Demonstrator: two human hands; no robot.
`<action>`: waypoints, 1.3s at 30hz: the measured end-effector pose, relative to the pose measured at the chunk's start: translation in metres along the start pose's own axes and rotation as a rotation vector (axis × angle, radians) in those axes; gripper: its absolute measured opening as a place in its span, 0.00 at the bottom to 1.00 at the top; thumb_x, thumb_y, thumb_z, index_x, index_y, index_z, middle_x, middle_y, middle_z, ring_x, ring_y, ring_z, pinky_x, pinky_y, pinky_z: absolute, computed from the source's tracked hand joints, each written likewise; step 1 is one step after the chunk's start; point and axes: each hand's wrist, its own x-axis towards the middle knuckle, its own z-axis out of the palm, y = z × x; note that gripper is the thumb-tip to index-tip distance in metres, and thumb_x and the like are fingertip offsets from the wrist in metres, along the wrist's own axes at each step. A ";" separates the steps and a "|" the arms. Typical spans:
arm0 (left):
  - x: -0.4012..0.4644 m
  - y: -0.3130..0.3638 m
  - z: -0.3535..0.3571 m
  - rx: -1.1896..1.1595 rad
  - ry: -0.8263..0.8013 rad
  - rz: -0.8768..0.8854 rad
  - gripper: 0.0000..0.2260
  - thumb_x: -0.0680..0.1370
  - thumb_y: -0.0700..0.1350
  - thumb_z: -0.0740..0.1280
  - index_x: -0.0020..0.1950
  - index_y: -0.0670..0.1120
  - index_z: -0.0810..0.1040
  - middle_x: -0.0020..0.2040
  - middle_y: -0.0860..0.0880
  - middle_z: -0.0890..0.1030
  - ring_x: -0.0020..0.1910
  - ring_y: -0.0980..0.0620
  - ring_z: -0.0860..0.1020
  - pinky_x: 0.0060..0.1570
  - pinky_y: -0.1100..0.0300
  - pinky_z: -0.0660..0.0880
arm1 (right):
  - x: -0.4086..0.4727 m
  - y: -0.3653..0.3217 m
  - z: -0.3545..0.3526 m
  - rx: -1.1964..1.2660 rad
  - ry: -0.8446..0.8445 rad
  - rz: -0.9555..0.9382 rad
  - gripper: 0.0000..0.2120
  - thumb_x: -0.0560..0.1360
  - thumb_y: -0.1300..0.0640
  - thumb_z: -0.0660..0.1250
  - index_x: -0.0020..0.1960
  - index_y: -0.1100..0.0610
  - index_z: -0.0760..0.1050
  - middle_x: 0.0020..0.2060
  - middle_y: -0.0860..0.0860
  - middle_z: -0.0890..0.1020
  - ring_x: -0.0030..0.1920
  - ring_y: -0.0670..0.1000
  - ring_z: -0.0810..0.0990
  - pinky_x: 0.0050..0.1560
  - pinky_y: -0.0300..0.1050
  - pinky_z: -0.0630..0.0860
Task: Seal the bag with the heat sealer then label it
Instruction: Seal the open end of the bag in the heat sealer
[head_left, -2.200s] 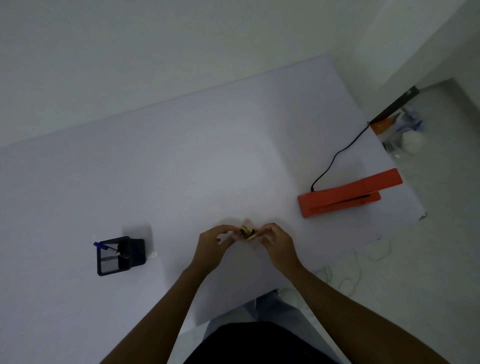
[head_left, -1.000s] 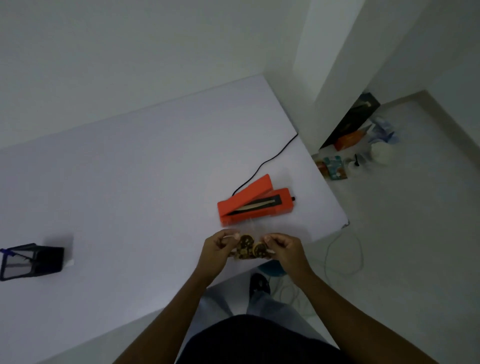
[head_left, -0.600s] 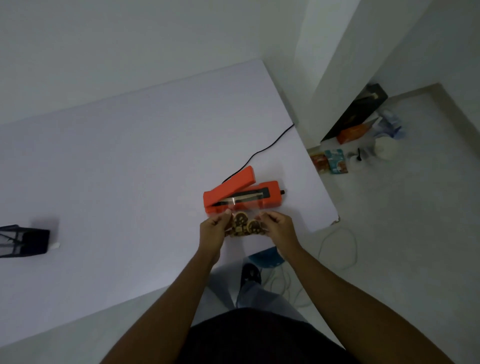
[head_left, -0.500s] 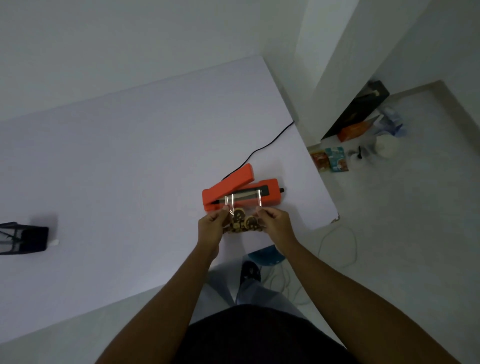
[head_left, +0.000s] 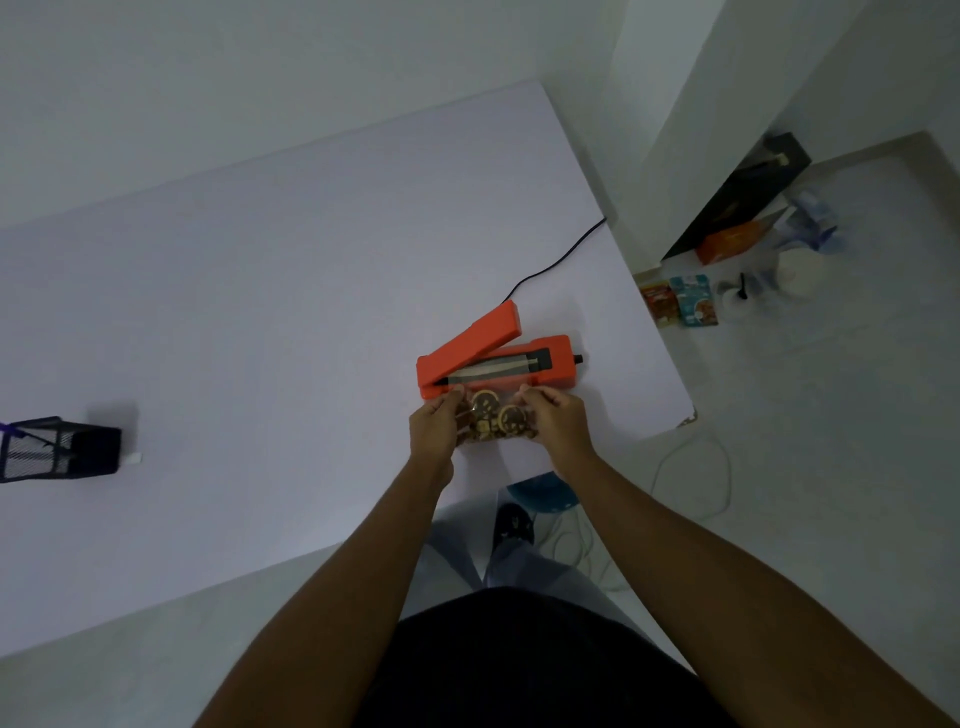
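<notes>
1. A person stands at the near edge of a white surface (head_left: 260, 312), seen from a head camera looking down at both hands.
2. The left hand (head_left: 432, 427) and right hand (head_left: 557, 420) each pinch a top corner of a small clear bag (head_left: 493, 422) holding round brown snacks.
3. An orange sealer (head_left: 493, 358) lies near the right edge of the surface, its lid raised and its sealing strip exposed. A black cord (head_left: 556, 260) runs from it off the right edge.
4. Change: half a second ago the bag's clear mouth stood up in front of the sealer; now the bag is lower, its top edge just at the sealer's near side.
5. By this judgement, the mouth is being laid on the strip. The sealing itself is not yet done, and labelling comes after.
6. A black mesh pen holder (head_left: 57, 449) sits far off at the left edge.
7. No brand or writing can be read on the bag or sealer; packets on the floor are too small to read.
</notes>
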 end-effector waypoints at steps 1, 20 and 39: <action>0.001 0.001 0.001 0.004 0.003 0.006 0.13 0.79 0.49 0.67 0.58 0.42 0.80 0.51 0.44 0.86 0.51 0.44 0.84 0.56 0.44 0.80 | 0.000 0.001 0.000 0.007 0.000 0.002 0.08 0.77 0.54 0.70 0.48 0.59 0.83 0.46 0.56 0.87 0.48 0.57 0.86 0.44 0.51 0.85; 0.003 0.002 0.006 -0.079 0.014 -0.009 0.10 0.80 0.49 0.67 0.56 0.44 0.79 0.50 0.45 0.86 0.49 0.46 0.84 0.54 0.47 0.81 | -0.002 -0.004 0.010 0.062 0.041 0.026 0.11 0.76 0.54 0.72 0.54 0.60 0.82 0.48 0.56 0.86 0.48 0.56 0.86 0.41 0.45 0.84; 0.005 0.002 0.015 -0.205 0.087 -0.166 0.14 0.76 0.45 0.72 0.58 0.40 0.78 0.51 0.43 0.85 0.49 0.43 0.85 0.54 0.44 0.81 | 0.004 -0.004 0.013 0.030 0.092 0.036 0.07 0.76 0.53 0.71 0.50 0.56 0.82 0.49 0.56 0.85 0.48 0.54 0.85 0.45 0.50 0.85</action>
